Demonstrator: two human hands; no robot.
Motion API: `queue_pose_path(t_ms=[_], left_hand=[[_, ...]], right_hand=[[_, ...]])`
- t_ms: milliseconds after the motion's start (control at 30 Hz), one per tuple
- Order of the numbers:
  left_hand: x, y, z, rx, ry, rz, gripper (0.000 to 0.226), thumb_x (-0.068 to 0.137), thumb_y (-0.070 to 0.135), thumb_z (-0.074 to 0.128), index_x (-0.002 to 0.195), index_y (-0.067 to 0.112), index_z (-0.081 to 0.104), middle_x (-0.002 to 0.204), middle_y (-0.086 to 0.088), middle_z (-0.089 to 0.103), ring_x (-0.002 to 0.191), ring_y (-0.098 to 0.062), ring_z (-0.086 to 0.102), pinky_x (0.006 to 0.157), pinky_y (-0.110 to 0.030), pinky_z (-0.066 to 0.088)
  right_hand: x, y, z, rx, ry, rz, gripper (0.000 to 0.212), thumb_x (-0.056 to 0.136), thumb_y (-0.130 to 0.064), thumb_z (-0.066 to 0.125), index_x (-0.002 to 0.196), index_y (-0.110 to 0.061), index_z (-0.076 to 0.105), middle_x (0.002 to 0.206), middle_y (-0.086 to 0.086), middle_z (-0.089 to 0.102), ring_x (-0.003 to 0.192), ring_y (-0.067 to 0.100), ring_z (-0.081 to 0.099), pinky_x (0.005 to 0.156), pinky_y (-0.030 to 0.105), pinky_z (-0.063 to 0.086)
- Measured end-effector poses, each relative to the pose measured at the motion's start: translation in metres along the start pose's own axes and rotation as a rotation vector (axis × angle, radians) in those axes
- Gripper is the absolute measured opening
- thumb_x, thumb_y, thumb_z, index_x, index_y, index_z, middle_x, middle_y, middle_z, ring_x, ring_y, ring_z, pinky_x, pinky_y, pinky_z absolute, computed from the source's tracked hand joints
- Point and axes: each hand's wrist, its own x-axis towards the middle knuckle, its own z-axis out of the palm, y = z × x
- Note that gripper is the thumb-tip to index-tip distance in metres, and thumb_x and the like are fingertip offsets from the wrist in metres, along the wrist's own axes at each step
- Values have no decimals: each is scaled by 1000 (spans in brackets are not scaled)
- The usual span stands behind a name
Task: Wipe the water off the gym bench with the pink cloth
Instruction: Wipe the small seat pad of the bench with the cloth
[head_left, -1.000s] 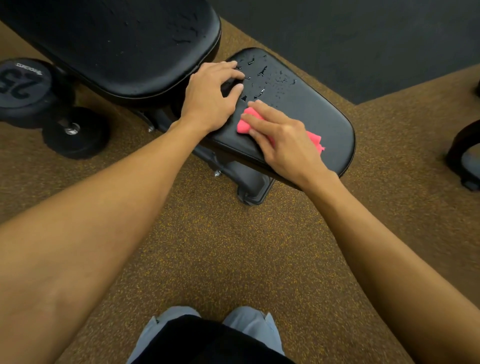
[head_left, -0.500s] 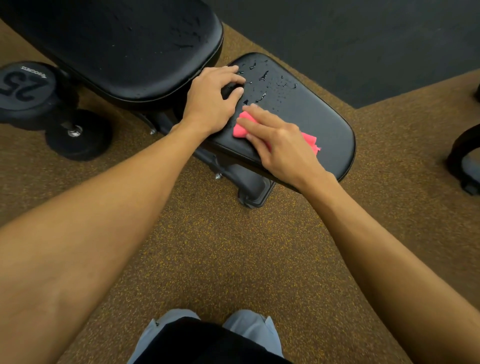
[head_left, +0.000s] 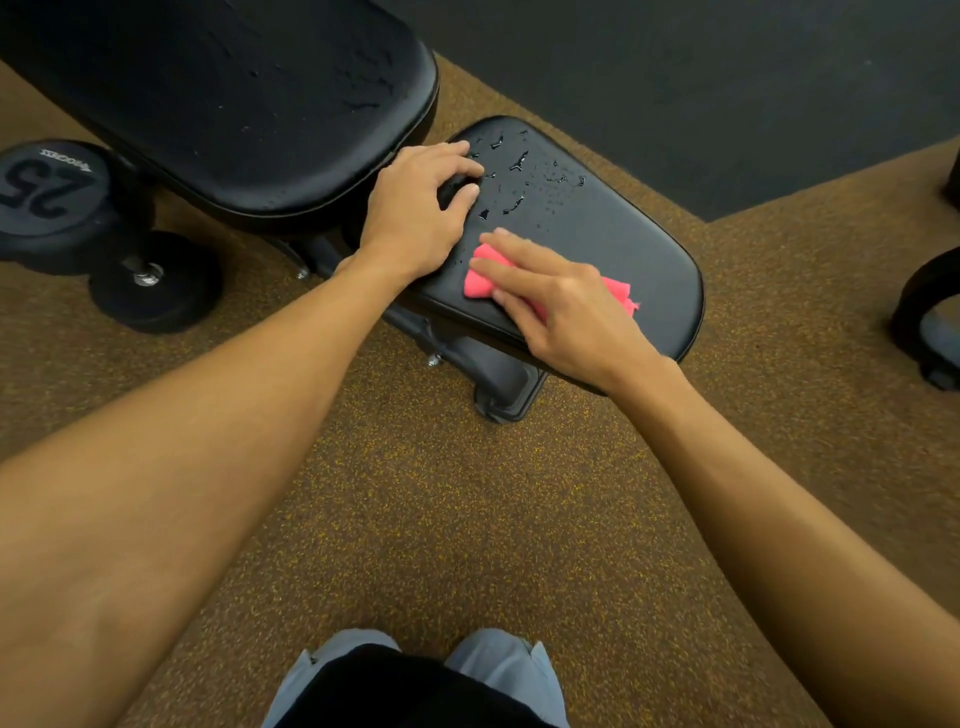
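**Task status.** Wiping is under way but, judging by the water left, far from complete. The near and right-hand part of the gym bench seat pad (head_left: 623, 244) shows no visible water. A cluster of water drops (head_left: 519, 166) lies on the far half of the pad, just beyond both hands. The back pad (head_left: 234, 104) also carries scattered droplets (head_left: 369, 88) near its far right side and appears unwiped.

**Hands.**
- The right hand (head_left: 566, 306) lies flat on the pink cloth (head_left: 480, 278), fingers straight and together, pressing it onto the seat pad.
- The left hand (head_left: 415, 213) is propped on the seat pad end nearest the back pad, fingers bent. It grips nothing.

**Cloth.** It is bunched under the right palm on the near-left area of the seat pad. Pink fabric shows at the fingertips and past the hand on the thumb side. It is close to the nearest drops, but contact cannot be confirmed.
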Motion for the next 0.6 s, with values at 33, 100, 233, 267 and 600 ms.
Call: queue_pose_path(t_ms=[33, 100, 233, 267, 600], left_hand=[[0, 1, 1, 16, -11, -1, 33, 103, 32, 60, 133, 25, 72, 151, 7, 59, 143, -13, 47, 122, -39, 32], [1, 3, 2, 49, -32, -8, 36, 104, 31, 57, 137, 27, 69, 155, 7, 55, 147, -14, 43, 123, -44, 31], [8, 5, 7, 103, -81, -35, 41, 106, 32, 52, 145, 30, 62, 162, 7, 47, 153, -15, 35, 126, -47, 26], [10, 6, 9, 111, -88, -39, 41, 106, 32, 52, 146, 30, 61, 163, 7, 45, 153, -15, 34, 126, -47, 26], [15, 3, 15, 140, -39, -34, 41, 104, 39, 49, 143, 34, 63, 159, 13, 49, 148, -12, 37, 120, -49, 29]], right_hand=[[-7, 2, -3, 14, -17, -23, 37, 109, -16, 59, 146, -11, 64, 159, 9, 53, 152, 22, 45, 127, 40, 34], [-21, 10, -9, 19, -20, -32, 37, 109, -17, 59, 146, -13, 64, 159, 7, 53, 153, 19, 44, 126, 41, 36], [-27, 32, -17, -44, 72, 127, 36, 109, -18, 58, 145, -14, 65, 157, 7, 55, 151, 21, 47, 125, 41, 38], [-22, 36, -18, -57, 92, 189, 37, 109, -18, 57, 145, -15, 64, 158, 7, 55, 151, 22, 47, 124, 42, 38], [0, 32, -13, -33, 53, 117, 36, 109, -18, 58, 144, -14, 66, 157, 7, 55, 150, 23, 47, 126, 33, 34]])
